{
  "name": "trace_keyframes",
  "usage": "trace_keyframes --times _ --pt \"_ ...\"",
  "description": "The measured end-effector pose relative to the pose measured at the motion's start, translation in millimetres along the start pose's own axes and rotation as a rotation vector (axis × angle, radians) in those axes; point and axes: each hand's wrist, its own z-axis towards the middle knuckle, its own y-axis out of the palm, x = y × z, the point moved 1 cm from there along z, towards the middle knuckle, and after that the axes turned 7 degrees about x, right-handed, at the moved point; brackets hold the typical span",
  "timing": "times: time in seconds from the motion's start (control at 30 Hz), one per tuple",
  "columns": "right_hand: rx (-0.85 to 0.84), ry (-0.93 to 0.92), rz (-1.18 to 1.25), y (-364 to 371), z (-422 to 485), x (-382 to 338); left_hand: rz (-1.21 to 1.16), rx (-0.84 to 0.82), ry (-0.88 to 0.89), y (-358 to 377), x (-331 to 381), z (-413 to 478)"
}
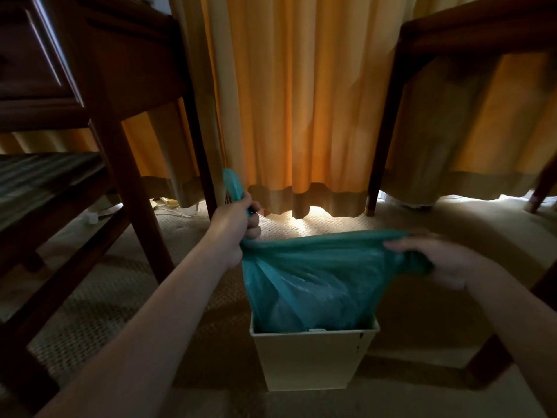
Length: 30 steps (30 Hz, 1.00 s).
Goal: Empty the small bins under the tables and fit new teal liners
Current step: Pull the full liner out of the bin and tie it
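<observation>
Cream bin (313, 354) standing on beige carpet (126, 285), teal liner (316, 276) hanging into it; left hand (238, 221) gripping liner's bunched end, right hand (437, 260) pinching opposite edge; orange curtain (301, 101) hanging behind, between wooden tables (126, 64)

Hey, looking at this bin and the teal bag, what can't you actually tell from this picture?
All in the head view:
- Contents of the teal bag: the film is too cloudy to see through.
- Inside of the cream bin: the bag fills its mouth.
- Right hand: motion-blurred, so its exact grip on the bag's edge is unclear.
- Small pale items on the carpet by the left table leg: too small and dim to name.
- Both table tops: cut off by the frame's upper edge.
</observation>
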Motion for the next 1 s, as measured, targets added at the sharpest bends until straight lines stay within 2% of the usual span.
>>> trace_keyframes --times 0.13,0.2,0.27,0.33,0.5,0.6,0.73,0.83,0.9,1.0 --pt "-0.142 -0.044 0.729 35 -3 -11 0.184 -0.071 -0.04 10 -15 -2" --pt "-0.172 -0.094 0.909 49 -1 -17 0.265 -0.111 -0.039 18 -21 -6" --pt "-0.149 -0.072 0.98 61 1 -20 0.326 -0.137 -0.028 24 -25 -8" --pt "-0.12 -0.042 0.941 69 4 -22 0.363 -0.153 -0.02 27 -26 -9" --pt "-0.11 -0.035 0.607 84 2 -19 0.302 -0.198 -0.03 31 -31 -8" --pt "-0.063 -0.108 0.515 98 -3 -18 0.516 -0.28 0.223 38 -34 -7" --pt "-0.207 -0.162 0.318 118 -8 -14 0.816 -0.321 0.484 47 -37 -14" --pt "-0.121 -0.236 0.164 125 -9 -12 1.082 -0.293 0.64 46 -41 -18" --pt "-0.033 -0.302 0.127 124 -7 -12 1.091 -0.315 0.628 44 -42 -16" --pt "-0.011 -0.326 0.193 119 -6 -11 0.799 -0.404 0.354 41 -42 -12"
